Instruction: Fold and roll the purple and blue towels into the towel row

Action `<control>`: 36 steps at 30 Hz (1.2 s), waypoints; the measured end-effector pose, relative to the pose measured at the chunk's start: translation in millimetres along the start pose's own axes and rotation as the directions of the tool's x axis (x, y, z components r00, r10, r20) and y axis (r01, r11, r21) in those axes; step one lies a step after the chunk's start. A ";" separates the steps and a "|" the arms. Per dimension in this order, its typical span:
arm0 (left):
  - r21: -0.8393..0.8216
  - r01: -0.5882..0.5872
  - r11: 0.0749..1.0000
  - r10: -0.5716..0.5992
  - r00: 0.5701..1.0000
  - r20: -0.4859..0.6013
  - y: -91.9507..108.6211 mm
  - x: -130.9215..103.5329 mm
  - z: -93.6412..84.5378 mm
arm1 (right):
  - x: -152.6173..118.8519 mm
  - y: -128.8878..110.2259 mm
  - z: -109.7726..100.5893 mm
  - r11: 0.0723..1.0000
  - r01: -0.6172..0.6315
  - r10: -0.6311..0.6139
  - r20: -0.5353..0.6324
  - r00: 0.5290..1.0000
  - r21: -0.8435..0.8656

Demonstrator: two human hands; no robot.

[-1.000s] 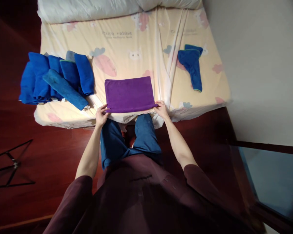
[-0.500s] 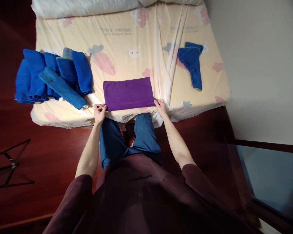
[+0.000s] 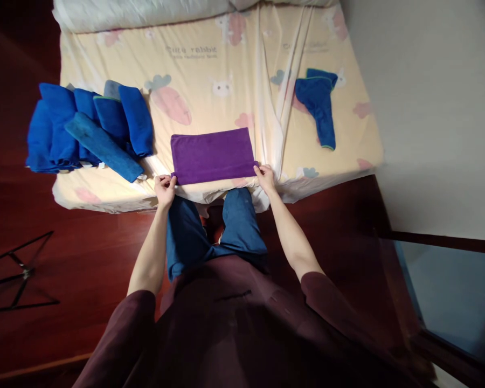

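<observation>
A folded purple towel (image 3: 212, 156) lies flat as a rectangle near the front edge of the bed, its near edge toward me. My left hand (image 3: 165, 188) pinches its near left corner between thumb and fingers. At the near right corner, my right hand (image 3: 264, 177) grips the cloth in the same way. To the left sits a group of folded blue towels (image 3: 60, 126), with one duller blue rolled towel (image 3: 103, 146) resting slantwise across them. A crumpled blue cloth with green edging (image 3: 318, 105) lies to the right.
The bed (image 3: 222, 108) wears a pale sheet with rabbit and carrot prints, wrinkled right of the purple towel. A white quilt (image 3: 145, 15) lies along its far side. A wall (image 3: 428, 118) borders the right. Black metal stand legs (image 3: 24, 273) rest on the floor at left.
Almost nothing differs. Both hands keep hold of the purple towel's near corners, and the view has shifted very slightly.
</observation>
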State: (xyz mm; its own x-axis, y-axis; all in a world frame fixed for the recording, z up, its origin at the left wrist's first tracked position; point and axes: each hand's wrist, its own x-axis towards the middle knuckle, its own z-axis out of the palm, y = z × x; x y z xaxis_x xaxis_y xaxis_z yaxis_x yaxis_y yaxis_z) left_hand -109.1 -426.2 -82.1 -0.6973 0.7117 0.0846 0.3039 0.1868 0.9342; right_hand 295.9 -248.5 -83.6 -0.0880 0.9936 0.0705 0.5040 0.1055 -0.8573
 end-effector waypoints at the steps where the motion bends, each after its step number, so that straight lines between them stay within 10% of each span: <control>1: -0.004 -0.001 1.000 0.001 1.000 -0.014 -0.2 -0.6 0.2 | -0.6 -0.4 -0.2 1.000 0.003 -0.003 -0.006 1.000 -0.002; 17: 0.162 0.014 0.987 -0.004 0.998 -0.056 11.2 -2.1 7.2 | -0.8 -12.1 15.7 0.992 -0.100 0.087 -0.156 0.984 -0.081; 21: 0.260 -0.228 0.938 0.232 0.973 0.017 27.9 -21.0 -7.2 | -19.3 -26.0 0.1 0.988 0.010 -0.045 -0.222 0.974 -0.155; 27: 0.209 -0.561 0.801 0.381 0.747 0.545 51.0 -39.5 -12.7 | -51.1 -43.8 -25.1 0.876 0.435 -0.358 0.324 0.876 -0.208; 36: 0.345 -0.556 0.756 0.279 0.751 0.599 44.9 -17.4 15.0 | -26.3 -49.0 -2.1 0.845 0.396 -0.236 0.414 0.879 -0.360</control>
State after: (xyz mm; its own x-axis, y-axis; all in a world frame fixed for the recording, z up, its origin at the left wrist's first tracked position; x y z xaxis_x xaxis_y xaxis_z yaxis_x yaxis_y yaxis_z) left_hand -73.6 -420.1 -46.8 -0.0497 0.9919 0.1169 0.8416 -0.0215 0.5397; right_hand 275.3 -279.7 -42.4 -0.5519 0.8322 0.0532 0.7000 0.4970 -0.5129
